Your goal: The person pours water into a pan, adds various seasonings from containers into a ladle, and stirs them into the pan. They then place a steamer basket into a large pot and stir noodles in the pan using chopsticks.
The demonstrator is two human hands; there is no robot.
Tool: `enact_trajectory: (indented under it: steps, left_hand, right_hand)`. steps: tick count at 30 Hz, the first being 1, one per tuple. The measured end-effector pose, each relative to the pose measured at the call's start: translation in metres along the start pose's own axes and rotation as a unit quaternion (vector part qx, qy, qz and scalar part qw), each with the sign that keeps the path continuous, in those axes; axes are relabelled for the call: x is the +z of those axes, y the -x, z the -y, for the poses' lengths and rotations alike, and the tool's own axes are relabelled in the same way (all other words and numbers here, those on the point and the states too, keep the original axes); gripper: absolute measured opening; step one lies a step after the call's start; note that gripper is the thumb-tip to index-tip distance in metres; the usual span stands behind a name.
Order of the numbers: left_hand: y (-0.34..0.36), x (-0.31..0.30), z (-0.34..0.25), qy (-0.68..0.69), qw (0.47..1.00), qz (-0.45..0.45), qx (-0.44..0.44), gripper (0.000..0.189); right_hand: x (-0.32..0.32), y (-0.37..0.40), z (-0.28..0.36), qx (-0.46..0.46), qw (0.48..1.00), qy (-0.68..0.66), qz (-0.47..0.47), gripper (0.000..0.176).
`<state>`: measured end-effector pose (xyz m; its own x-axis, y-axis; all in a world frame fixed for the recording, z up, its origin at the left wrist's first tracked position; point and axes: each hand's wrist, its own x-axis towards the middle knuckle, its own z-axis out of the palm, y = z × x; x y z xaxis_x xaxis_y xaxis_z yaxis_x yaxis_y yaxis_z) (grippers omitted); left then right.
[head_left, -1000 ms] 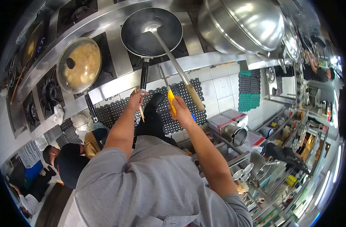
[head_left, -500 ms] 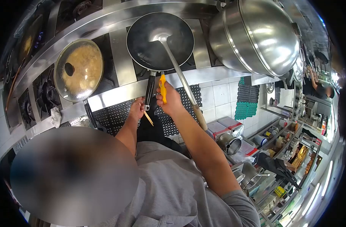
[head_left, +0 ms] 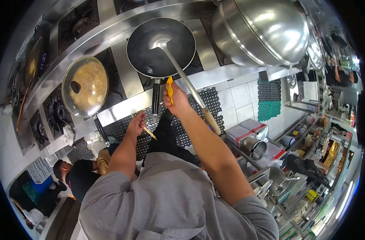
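A black wok (head_left: 144, 56) sits on the stove with a metal ladle (head_left: 182, 76) resting in it, its wooden handle end hanging over the front edge. My right hand (head_left: 176, 100) is wrapped round a yellow stick lighter (head_left: 170, 90), whose far end is hidden under the wok's rim. My left hand (head_left: 136, 124) is closed on thin wooden chopsticks (head_left: 150, 133) that point down to the right. That hand is left of the wok's black handle (head_left: 155, 98) and apart from it.
Left of the wok is a glass-lidded pan (head_left: 86, 90) with yellowish food inside. A big steel pot (head_left: 262, 32) stands to the right. Someone else (head_left: 80, 178) is at lower left. Boxes (head_left: 248, 130), a metal pot (head_left: 254, 149) and loaded shelves line the right.
My left hand has moved off the wok handle, down and left, still with the chopsticks. My right hand stays near the wok's rim. The view has shifted, bringing another person into sight.
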<state>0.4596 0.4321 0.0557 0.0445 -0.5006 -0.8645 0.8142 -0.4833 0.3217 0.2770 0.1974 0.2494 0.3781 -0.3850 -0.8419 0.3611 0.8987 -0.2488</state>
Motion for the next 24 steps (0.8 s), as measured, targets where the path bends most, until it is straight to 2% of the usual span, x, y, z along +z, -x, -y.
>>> enact_trajectory:
  steps: [2, 3, 4, 6, 8, 11, 12, 13, 14, 15, 16, 17, 18, 19, 20, 22, 24]
  left_hand:
    - [-0.018, -0.030, 0.014, 0.086, 0.995, -0.041, 0.016, 0.029]
    - [-0.020, -0.033, 0.017, 0.088, 0.991, -0.099, 0.032, 0.035]
    - [-0.015, -0.031, 0.018, 0.070, 0.992, -0.098, 0.033, 0.035]
    - [-0.005, -0.027, 0.019, 0.043, 0.979, -0.188, 0.061, 0.038]
    - [0.002, -0.027, 0.019, -0.010, 0.983, -0.173, 0.060, 0.043]
    - [0.005, -0.023, 0.019, -0.033, 0.986, -0.149, 0.066, 0.047]
    - [-0.001, -0.027, 0.020, -0.049, 0.987, -0.139, 0.068, 0.038]
    - [-0.029, -0.054, 0.014, -0.095, 0.992, -0.061, 0.049, 0.035]
    - [-0.017, -0.053, 0.009, -0.144, 0.987, 0.014, 0.064, 0.035]
    - [-0.037, -0.051, 0.008, -0.126, 0.990, 0.025, 0.061, 0.035]
    - [-0.015, -0.028, 0.008, -0.212, 0.976, -0.037, 0.014, 0.033]
    - [-0.020, -0.028, 0.006, -0.186, 0.978, 0.097, 0.021, 0.030]
    - [-0.004, -0.009, -0.005, -0.088, 0.890, 0.425, -0.138, 0.031]
    - [0.008, 0.012, 0.004, -0.215, 0.916, 0.324, -0.099, 0.031]
    - [0.010, 0.022, 0.011, -0.337, 0.914, 0.224, -0.029, 0.031]
    - [0.011, 0.044, 0.035, -0.276, 0.958, 0.077, -0.031, 0.033]
    - [0.016, 0.073, 0.063, -0.352, 0.930, 0.086, -0.062, 0.036]
  right_hand:
    - [-0.008, -0.014, -0.008, -0.024, 1.000, 0.004, 0.009, 0.025]
    - [-0.013, -0.016, -0.014, -0.047, 0.999, 0.018, 0.014, 0.025]
    - [-0.016, -0.008, -0.019, -0.053, 0.998, 0.000, 0.016, 0.025]
    - [-0.021, 0.013, -0.023, -0.061, 0.998, 0.011, 0.032, 0.025]
    - [-0.047, 0.048, -0.041, -0.093, 0.995, 0.021, 0.014, 0.027]
    - [-0.121, 0.114, -0.076, -0.120, 0.978, 0.163, 0.051, 0.028]
    - [-0.152, 0.144, -0.091, -0.125, 0.970, 0.202, 0.041, 0.028]
    - [-0.186, 0.174, -0.109, -0.128, 0.961, 0.243, 0.030, 0.026]
    - [-0.219, 0.207, -0.124, -0.130, 0.952, 0.277, 0.003, 0.024]
    - [-0.252, 0.246, -0.134, -0.139, 0.947, 0.289, -0.015, 0.025]
    - [-0.285, 0.292, -0.158, -0.141, 0.944, 0.296, -0.040, 0.026]
    - [-0.323, 0.327, -0.185, -0.196, 0.911, 0.351, -0.092, 0.030]
    - [-0.337, 0.388, -0.202, -0.241, 0.861, 0.410, -0.179, 0.035]
    - [-0.357, 0.440, -0.227, -0.316, 0.802, 0.435, -0.259, 0.035]
    - [-0.372, 0.489, -0.253, -0.374, 0.728, 0.470, -0.330, 0.034]
    - [-0.337, 0.618, -0.292, -0.364, 0.660, 0.398, -0.523, 0.033]
    - [-0.301, 0.701, -0.341, -0.405, 0.436, 0.338, -0.729, 0.029]
